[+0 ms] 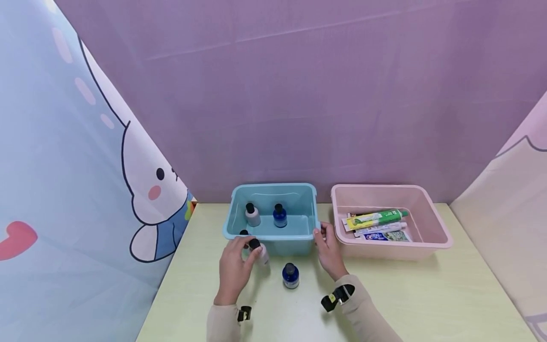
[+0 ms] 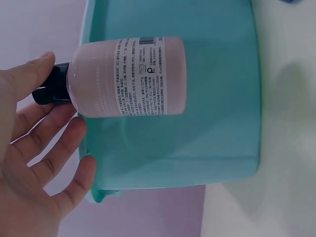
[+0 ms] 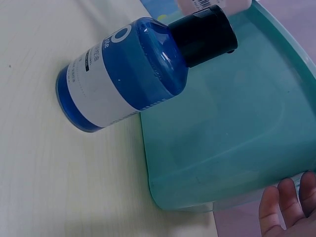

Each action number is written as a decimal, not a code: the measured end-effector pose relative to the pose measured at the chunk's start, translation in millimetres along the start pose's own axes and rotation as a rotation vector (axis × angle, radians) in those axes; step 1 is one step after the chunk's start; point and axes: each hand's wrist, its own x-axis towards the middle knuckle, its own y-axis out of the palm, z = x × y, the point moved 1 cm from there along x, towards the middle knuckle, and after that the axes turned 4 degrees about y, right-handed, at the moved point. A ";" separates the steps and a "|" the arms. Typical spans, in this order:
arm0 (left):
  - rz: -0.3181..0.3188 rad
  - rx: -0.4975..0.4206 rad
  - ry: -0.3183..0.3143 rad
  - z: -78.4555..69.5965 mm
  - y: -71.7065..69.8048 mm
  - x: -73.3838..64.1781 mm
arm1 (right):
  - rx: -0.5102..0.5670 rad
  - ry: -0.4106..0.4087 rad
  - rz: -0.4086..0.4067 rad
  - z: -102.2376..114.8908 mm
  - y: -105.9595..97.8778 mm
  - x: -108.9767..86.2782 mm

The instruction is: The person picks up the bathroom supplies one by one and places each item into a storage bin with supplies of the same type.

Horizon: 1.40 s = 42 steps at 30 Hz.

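My left hand (image 1: 232, 270) pinches the black cap of a pale pink bottle (image 2: 133, 76), held in front of the near wall of a light blue bin (image 1: 269, 244). Its printed label shows in the left wrist view. At the bin's near right corner, my right hand (image 1: 330, 251) grips the rim; its fingers (image 3: 291, 205) lie along the side wall. Inside the bin stand another pale pink bottle (image 1: 253, 218) and a dark blue bottle (image 1: 279, 217). A further black cap (image 1: 244, 232) shows at the near left rim, mostly hidden. A second blue bottle (image 3: 123, 74) stands upright on the table.
Right of the blue bin sits a pink bin (image 1: 389, 251) holding several toothpaste tubes (image 1: 376, 219). Both bins are on a pale yellow table (image 1: 427, 294), against a purple cloth backdrop (image 1: 299, 104). A cartoon-printed cloth (image 1: 85, 166) hangs at the left.
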 end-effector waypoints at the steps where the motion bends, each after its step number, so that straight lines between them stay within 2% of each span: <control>1: -0.002 0.001 0.002 -0.1 -1.4 1.2 | 0.001 0.003 0.001 -0.2 -0.2 0.3; 14: -0.001 -0.006 0.048 -7.7 -19.3 11.2 | -0.003 -0.013 -0.005 1.6 0.5 0.4; 32: -0.055 -0.030 0.120 -20.1 -40.5 27.3 | 0.010 0.002 0.009 2.1 -0.7 -1.8; 42: -0.030 -0.022 0.101 -27.1 -52.5 40.4 | 0.010 -0.005 0.006 -1.0 0.0 -1.5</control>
